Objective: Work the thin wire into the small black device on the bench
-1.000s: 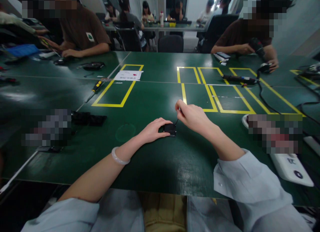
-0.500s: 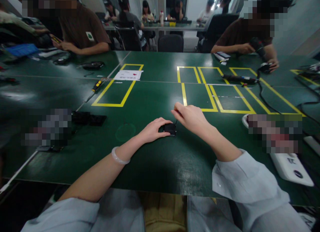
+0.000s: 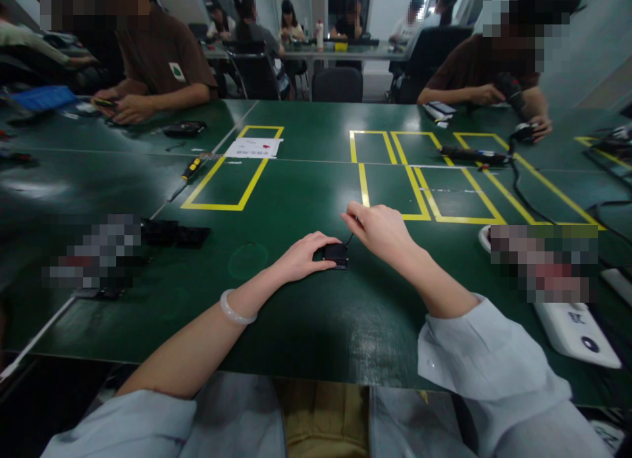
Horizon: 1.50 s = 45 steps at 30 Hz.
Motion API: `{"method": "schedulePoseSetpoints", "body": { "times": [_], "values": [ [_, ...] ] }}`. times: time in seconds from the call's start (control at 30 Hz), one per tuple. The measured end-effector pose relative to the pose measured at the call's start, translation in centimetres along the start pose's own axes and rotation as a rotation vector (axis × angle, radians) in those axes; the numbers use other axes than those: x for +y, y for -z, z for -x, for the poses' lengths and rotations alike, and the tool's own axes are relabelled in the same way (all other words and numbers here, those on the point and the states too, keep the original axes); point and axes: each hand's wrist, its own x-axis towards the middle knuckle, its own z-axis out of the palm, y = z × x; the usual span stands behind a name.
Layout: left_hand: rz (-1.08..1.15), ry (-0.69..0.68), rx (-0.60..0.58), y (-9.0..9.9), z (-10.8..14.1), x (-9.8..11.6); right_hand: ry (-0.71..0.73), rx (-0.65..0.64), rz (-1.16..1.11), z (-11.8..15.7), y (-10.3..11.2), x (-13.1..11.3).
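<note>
A small black rectangular part (image 3: 336,253) lies on the green table (image 3: 316,333) in front of me. My left hand (image 3: 309,255) grips it from the left, thumb on the near edge and fingers on the far edge. Just above and to the right, my right hand (image 3: 375,224) is closed around a thin dark tool (image 3: 350,239), whose shaft slants down to the part's right far corner. The handle is hidden inside my fingers, and I cannot make out whether the tip touches the part.
Black pieces (image 3: 192,237) lie to the left. A yellow-black screwdriver (image 3: 191,170) and a white paper (image 3: 253,147) are farther back. At the right sits a white device (image 3: 575,333). A black tool (image 3: 471,156) lies across yellow tape. Two people work across the table.
The tool in my right hand leans more to the right, its shaft now clear of the part's far corner. Across the table at left, a person's hands have lowered.
</note>
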Motion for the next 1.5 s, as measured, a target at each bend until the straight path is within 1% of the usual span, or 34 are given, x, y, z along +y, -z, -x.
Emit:
{"method": "schedulePoseSetpoints", "body": {
  "times": [0.23,0.53,0.77,0.93,1.07,1.27,1.5],
  "values": [
    [-0.003,-0.002,-0.001,0.06,0.01,-0.05,0.01,-0.022,-0.013,0.2,0.45,-0.05],
    [-0.009,-0.001,0.0,0.06,0.04,-0.06,0.053,0.033,-0.067,0.33,0.15,0.2],
    [-0.008,-0.015,0.002,0.12,0.09,-0.02,0.027,-0.002,-0.051,0.38,0.54,0.01],
    [-0.007,-0.012,0.001,0.08,0.08,-0.13,-0.017,-0.033,0.004,0.19,0.46,0.01],
    [-0.014,-0.005,-0.001,0.06,0.07,-0.06,-0.004,-0.036,0.02,0.17,0.46,-0.06],
    [-0.015,-0.008,0.001,0.02,0.04,-0.1,0.041,-0.006,-0.047,0.32,0.31,-0.06],
    [-0.015,-0.004,0.001,0.03,0.01,-0.11,0.053,0.006,-0.102,0.45,0.47,-0.07]
  ]
}}
